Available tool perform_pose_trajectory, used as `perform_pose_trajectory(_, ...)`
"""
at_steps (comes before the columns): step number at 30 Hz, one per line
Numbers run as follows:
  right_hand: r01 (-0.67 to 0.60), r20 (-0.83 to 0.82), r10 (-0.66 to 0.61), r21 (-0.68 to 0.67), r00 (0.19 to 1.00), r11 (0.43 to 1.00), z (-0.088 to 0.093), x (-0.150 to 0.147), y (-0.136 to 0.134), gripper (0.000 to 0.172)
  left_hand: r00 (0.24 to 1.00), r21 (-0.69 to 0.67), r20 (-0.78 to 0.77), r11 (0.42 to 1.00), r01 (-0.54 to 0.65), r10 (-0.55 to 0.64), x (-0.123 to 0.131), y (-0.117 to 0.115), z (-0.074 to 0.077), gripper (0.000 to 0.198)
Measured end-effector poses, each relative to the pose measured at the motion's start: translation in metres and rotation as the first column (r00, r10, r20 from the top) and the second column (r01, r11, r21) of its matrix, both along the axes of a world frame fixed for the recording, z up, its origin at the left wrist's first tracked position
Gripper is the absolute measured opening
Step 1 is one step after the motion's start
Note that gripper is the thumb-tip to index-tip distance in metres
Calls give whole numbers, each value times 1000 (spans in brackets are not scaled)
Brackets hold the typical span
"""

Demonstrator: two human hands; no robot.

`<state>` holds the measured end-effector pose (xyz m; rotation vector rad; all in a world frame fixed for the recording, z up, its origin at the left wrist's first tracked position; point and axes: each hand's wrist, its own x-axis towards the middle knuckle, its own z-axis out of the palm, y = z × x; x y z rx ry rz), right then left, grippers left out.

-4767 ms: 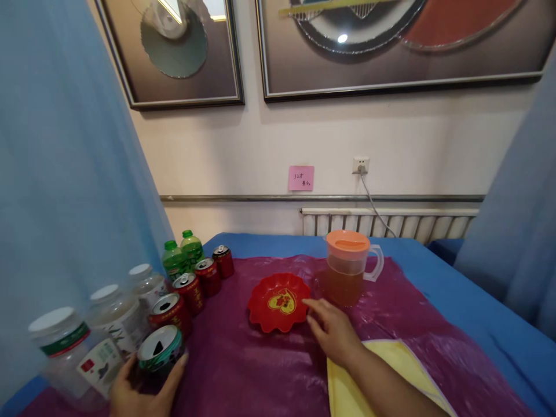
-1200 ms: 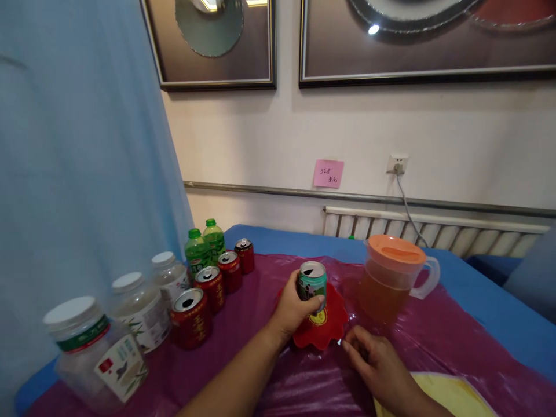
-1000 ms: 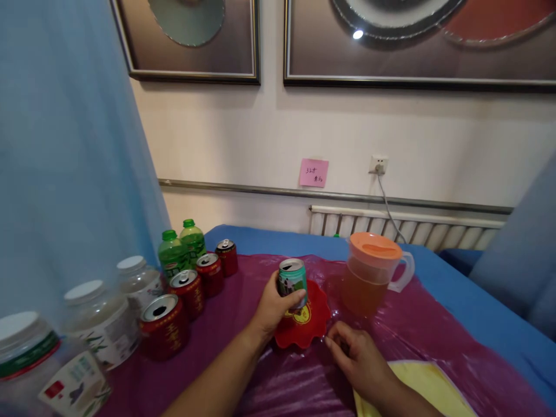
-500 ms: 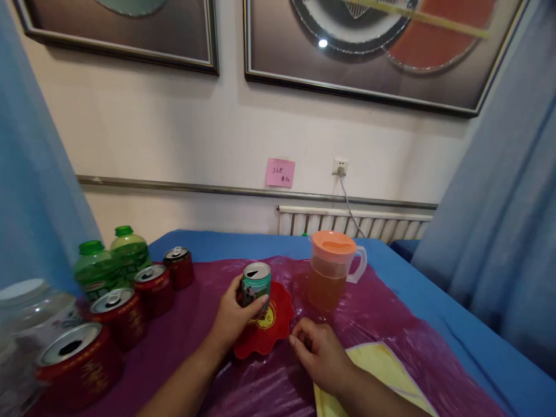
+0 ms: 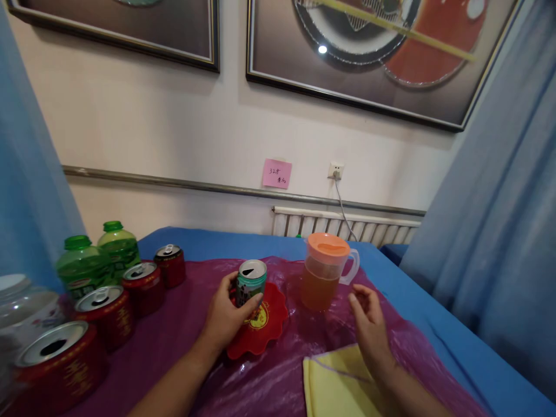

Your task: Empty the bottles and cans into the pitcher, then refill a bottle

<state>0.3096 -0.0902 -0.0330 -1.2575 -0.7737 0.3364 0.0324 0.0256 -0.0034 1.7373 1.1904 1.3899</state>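
My left hand (image 5: 230,307) is closed around a small green drink can (image 5: 251,284) with an opened top. The can is upright at the back left of a red scalloped dish (image 5: 269,330) with a yellow emblem; whether its base touches the dish is hard to tell. To the right stands a clear plastic pitcher (image 5: 321,289) of amber liquid, with an orange lid and its handle on the right. My right hand (image 5: 369,318), empty with fingers partly curled and apart, is just below and right of that handle, not touching it. Under my right forearm lies a folded yellow cloth (image 5: 334,382).
Several red cans (image 5: 104,315) line the left side, with two green bottles (image 5: 84,266) and a clear jar (image 5: 26,313) behind them. Purple plastic sheeting (image 5: 208,370) covers part of the blue tablecloth (image 5: 434,336). A radiator (image 5: 347,226) stands behind the table.
My right hand has moved right, from beside the red dish to near the pitcher's handle, and its fingers have opened. My left hand still holds the can. The view has shifted slightly.
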Motion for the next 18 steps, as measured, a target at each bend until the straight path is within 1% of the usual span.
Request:
perform_pose_trajectory(2,101,-51,-101,-7,994,995,2,18,12,51,1000,10,-14,1000,14,-14,0,-1,1,66)
perform_pose_trajectory(4,165,-82,-168,-38,982,986,1,35,25,55,999,13,-19,999,30,-30,0,-1,0,65)
perform_pose_trajectory(6,215,-111,-222,-70,969,974,-2,48,41,56,999,5,-22,999,39,-39,0,-1,-1,65)
perform_pose_trajectory(8,254,-143,-262,-73,954,965,-2,55,58,55,998,-4,-26,999,50,-50,0,-2,-2,65)
perform_pose_trajectory(10,265,-160,-269,-44,950,963,0,58,75,53,998,-8,-30,999,51,-51,0,-3,-2,65)
perform_pose_trajectory(13,232,-159,-228,2,960,973,4,57,97,53,999,-8,-31,999,32,-32,0,-3,-3,65)
perform_pose_trajectory(15,213,-166,-207,18,964,977,5,55,108,56,999,-9,-32,1000,22,-23,0,-2,-4,65)
perform_pose_trajectory(18,225,-177,-215,39,961,974,2,55,117,57,999,-17,-30,1000,23,-24,-1,-1,-5,66)
